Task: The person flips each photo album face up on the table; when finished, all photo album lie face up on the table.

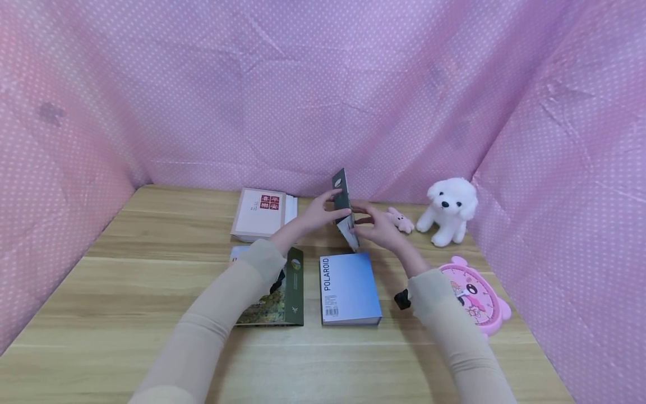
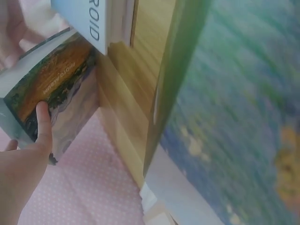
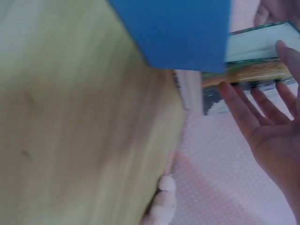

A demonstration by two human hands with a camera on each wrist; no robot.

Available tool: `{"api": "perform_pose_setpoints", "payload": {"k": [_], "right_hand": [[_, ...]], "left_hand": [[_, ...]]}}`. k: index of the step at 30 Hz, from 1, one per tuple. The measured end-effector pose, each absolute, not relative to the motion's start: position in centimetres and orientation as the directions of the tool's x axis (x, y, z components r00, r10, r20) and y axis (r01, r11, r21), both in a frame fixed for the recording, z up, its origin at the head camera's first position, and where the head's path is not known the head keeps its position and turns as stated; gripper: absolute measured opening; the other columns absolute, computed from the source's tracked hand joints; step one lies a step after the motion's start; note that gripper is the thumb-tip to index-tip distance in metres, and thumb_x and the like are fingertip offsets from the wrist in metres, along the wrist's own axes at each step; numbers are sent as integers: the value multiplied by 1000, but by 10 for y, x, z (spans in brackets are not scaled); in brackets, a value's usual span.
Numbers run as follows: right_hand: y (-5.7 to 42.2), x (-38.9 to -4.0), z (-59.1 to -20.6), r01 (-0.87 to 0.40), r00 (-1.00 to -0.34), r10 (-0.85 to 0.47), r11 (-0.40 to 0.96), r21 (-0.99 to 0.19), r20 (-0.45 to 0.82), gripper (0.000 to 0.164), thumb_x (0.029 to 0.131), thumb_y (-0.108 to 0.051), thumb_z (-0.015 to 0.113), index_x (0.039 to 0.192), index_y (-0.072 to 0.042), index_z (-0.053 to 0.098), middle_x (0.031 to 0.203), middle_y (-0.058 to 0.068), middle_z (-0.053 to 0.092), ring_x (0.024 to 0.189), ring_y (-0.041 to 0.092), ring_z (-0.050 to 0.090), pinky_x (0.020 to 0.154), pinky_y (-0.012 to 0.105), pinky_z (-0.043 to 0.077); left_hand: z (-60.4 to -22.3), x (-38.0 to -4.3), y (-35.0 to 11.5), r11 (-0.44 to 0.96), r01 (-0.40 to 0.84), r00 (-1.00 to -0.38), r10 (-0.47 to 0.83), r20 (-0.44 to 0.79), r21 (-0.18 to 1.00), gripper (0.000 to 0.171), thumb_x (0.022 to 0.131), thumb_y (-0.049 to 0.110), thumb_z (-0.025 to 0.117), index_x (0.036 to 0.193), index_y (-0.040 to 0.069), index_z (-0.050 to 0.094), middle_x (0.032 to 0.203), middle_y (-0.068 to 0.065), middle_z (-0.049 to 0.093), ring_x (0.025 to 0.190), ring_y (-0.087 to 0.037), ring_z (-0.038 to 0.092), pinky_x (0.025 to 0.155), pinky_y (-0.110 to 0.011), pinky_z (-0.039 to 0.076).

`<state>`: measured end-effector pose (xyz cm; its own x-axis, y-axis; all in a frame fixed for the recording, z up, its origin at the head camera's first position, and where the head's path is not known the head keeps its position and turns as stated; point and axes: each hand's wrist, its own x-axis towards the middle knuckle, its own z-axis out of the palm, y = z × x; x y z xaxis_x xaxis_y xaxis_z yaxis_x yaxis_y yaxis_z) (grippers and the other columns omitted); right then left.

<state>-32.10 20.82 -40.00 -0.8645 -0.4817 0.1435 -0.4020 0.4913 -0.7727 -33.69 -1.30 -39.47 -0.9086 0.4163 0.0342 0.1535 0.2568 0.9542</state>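
Observation:
A thin book [image 1: 345, 210] with a dark green cover and a landscape picture stands tilted on edge above the wooden table [image 1: 151, 292]. My left hand [image 1: 323, 210] grips it from the left, and in the left wrist view the thumb [image 2: 44, 126] presses on the picture cover [image 2: 51, 89]. From the right, my right hand [image 1: 375, 227] meets the book with straight fingers. The right wrist view shows that open palm [image 3: 262, 126] with fingertips against the book's lower edge [image 3: 248, 70].
Below the hands lies a blue POLAROID book [image 1: 349, 287], with a green landscape book [image 1: 282, 297] to its left under my forearm. A pale book with a red label [image 1: 259, 213] lies behind. A white plush dog [image 1: 449, 210], a small pink plush [image 1: 401, 220] and a pink clock [image 1: 476, 297] stand right.

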Motion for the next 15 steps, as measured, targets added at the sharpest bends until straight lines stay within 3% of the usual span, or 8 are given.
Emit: {"api": "perform_pose_setpoints", "payload": {"k": [7, 15], "right_hand": [[209, -327, -418, -368, -863, -499, 525, -768, 72, 68, 84, -20, 72, 143, -12, 39, 141, 12, 44, 122, 36, 50, 96, 47, 48], [216, -330, -428, -332, -872, -489, 578, -745, 9, 67, 84, -19, 73, 141, -6, 40, 140, 17, 44, 116, 39, 54, 95, 45, 50]], "left_hand": [[-395, -339, -26, 351, 149, -919, 394, -2, 924, 82, 82, 52, 66, 149, 27, 27, 147, -13, 35, 114, -30, 56, 94, -45, 48], [-404, -344, -39, 389, 139, -907, 419, -40, 911, 86, 82, 48, 69, 150, 24, 24, 150, -15, 32, 99, -33, 63, 91, -45, 50]]}}
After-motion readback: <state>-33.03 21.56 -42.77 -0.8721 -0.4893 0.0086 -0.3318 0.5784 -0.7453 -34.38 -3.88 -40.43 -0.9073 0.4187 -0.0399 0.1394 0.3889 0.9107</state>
